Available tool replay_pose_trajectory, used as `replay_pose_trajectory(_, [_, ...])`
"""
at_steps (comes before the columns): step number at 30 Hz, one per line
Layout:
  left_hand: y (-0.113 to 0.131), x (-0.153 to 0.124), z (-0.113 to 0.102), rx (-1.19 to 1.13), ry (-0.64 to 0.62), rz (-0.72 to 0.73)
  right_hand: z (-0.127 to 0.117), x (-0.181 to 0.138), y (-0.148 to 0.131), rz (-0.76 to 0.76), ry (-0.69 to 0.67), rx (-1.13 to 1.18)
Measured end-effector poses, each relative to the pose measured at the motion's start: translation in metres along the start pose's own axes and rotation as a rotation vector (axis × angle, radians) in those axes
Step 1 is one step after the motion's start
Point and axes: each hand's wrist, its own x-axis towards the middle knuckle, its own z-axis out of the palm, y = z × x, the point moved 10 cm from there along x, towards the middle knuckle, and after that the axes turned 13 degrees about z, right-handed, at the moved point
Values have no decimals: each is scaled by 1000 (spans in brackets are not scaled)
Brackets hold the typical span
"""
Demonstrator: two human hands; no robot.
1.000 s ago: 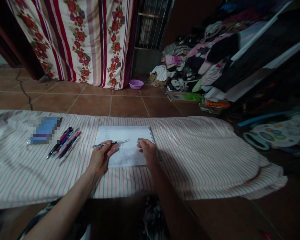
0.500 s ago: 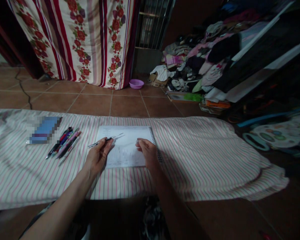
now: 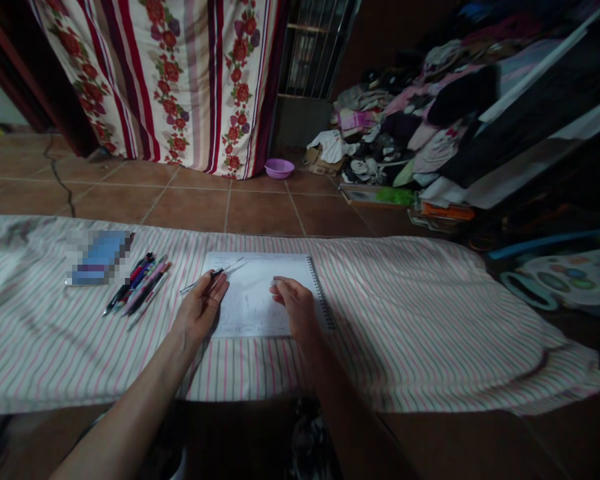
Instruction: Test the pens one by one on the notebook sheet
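A spiral notebook (image 3: 260,293) lies open on a striped cloth (image 3: 420,320), its coil on the right side. My left hand (image 3: 200,310) pinches a pen (image 3: 213,277) at the page's left edge, the tip pointing up and right over the paper. My right hand (image 3: 293,307) rests on the page with its fingers curled; whether they hold something small is hidden. Faint writing covers the page.
Several coloured pens (image 3: 137,290) lie left of the notebook, beside a blurred blue object (image 3: 97,257). Beyond the cloth is tiled floor (image 3: 260,213), a floral curtain (image 3: 180,80), a purple bowl (image 3: 279,168) and a heap of clothes (image 3: 405,127) at the right.
My left hand has tilted the pen from nearly level to slanting up and right and moved it toward the page's upper left. The view has shifted slightly. My right hand stays on the page.
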Motion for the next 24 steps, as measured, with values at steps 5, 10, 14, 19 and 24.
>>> replay_pose_trajectory(5, [-1, 5, 4, -16, 1, 2, 2, -1, 0, -10, -25, -14])
replay_pose_trajectory(10, [-2, 8, 4, -32, 1, -2, 0, -1, -3, -27, -26, -11])
replay_pose_trajectory(14, [-2, 8, 3, -31, 2, 1, -3, -1, -4, -29, -16, -17])
replay_pose_trajectory(19, [0, 7, 4, -8, -6, 10, -11, 2, -7, -46, -1, -37])
replay_pose_trajectory(24, [0, 7, 3, -7, 1, 5, -24, 9, -7, -43, 30, 3])
